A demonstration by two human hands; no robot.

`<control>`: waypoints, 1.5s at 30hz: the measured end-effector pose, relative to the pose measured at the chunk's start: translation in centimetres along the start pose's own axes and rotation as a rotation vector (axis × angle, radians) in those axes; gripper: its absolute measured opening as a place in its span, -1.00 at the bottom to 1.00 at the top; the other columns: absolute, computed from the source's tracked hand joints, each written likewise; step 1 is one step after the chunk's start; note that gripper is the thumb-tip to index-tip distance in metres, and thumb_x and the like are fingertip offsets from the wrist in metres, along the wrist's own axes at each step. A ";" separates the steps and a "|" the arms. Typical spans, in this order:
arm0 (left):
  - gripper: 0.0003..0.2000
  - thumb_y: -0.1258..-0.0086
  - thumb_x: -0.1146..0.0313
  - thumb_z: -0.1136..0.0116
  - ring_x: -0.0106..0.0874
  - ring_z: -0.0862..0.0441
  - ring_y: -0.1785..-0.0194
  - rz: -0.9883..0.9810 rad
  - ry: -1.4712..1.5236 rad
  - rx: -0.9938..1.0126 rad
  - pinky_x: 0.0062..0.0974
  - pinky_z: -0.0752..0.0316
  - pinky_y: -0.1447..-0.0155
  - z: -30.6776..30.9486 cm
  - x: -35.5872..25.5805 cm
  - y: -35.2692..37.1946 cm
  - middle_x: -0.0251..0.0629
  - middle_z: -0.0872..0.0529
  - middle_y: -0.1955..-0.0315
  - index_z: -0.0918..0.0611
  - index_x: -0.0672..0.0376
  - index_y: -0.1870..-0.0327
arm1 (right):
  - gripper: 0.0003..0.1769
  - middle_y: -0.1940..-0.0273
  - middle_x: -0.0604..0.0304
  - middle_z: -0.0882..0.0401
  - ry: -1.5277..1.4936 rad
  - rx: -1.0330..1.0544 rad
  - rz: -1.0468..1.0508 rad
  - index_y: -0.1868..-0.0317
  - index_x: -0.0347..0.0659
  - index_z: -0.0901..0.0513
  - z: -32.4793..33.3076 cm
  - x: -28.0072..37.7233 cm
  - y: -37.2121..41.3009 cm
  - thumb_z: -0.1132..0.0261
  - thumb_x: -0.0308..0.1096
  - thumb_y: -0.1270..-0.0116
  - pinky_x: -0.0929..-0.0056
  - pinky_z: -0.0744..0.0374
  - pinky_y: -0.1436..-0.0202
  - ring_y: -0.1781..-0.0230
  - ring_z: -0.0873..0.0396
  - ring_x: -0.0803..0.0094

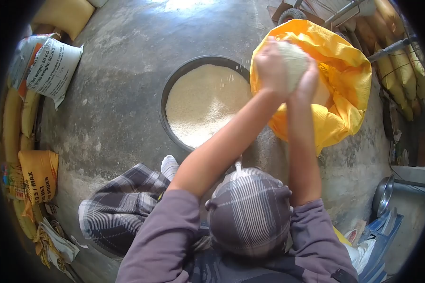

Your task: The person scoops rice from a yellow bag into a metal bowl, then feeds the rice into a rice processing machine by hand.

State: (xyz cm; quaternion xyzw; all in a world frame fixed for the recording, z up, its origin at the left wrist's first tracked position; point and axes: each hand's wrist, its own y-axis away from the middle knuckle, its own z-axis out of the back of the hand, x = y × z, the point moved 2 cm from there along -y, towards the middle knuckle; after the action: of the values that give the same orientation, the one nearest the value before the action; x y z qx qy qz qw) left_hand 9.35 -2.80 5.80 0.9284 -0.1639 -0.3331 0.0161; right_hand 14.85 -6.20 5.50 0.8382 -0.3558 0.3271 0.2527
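Note:
Both hands are together over the opening of a yellow sack [347, 99]. Cupped between my left hand [307, 82] and my right hand [270, 68] is a heap of pale rice grains [293, 63], slightly blurred. The fingers are wrapped round the heap from both sides. More rice lies inside the sack, partly hidden by my left hand. Left of the sack stands a round dark basin [164, 106] on the floor, holding a broad layer of rice [205, 96]. A few grains show near its upper right rim.
Printed sacks [56, 68] lie at the left, with an orange printed bag [38, 177] below them. A wheel [292, 16] and metal bars stand behind the yellow sack. Stacked filled sacks [399, 70] and a metal bowl [383, 195] are at the right. My plaid-covered knees are close below.

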 end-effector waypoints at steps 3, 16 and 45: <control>-0.66 -0.47 0.21 0.11 -0.31 -0.68 0.25 0.134 -0.193 0.107 -0.38 -0.57 0.12 -3.5 6.1 -0.8 -0.09 -0.70 0.34 -0.64 0.33 0.17 | -0.58 0.11 0.05 -0.62 0.247 -0.153 0.066 0.07 -0.34 -0.56 4.9 3.9 -4.2 -0.06 -0.12 -0.35 0.34 -0.59 0.01 0.16 -0.63 0.27; -0.63 -0.53 0.27 0.22 -0.34 -0.66 0.06 -0.185 -0.656 -0.053 -0.40 -0.50 -0.12 18.7 -6.7 -5.1 -0.04 -0.69 0.13 -0.59 0.33 -0.04 | -0.80 0.16 -0.11 -0.62 1.106 0.533 0.975 0.19 -0.37 -0.62 -2.2 -6.8 3.5 -0.19 -0.48 -0.18 0.23 -0.48 -0.15 0.01 -0.56 0.05; -0.50 -0.54 0.01 0.22 -0.35 -0.67 0.21 -0.031 0.072 -0.283 -0.42 -0.61 0.10 25.2 2.7 -2.6 -0.09 -0.68 0.24 -0.59 0.34 0.16 | -0.64 0.24 0.11 -0.66 -0.059 0.089 -0.323 0.15 -0.36 -0.63 5.7 -24.2 2.5 -0.09 -0.21 -0.36 0.45 -0.61 0.16 0.27 -0.64 0.41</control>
State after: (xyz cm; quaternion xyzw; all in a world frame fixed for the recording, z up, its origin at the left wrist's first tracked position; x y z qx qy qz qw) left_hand -3.66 0.80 -15.77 0.9306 -0.1004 -0.3197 0.1475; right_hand 2.20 -1.09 -15.41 0.9041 -0.2086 0.2730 0.2540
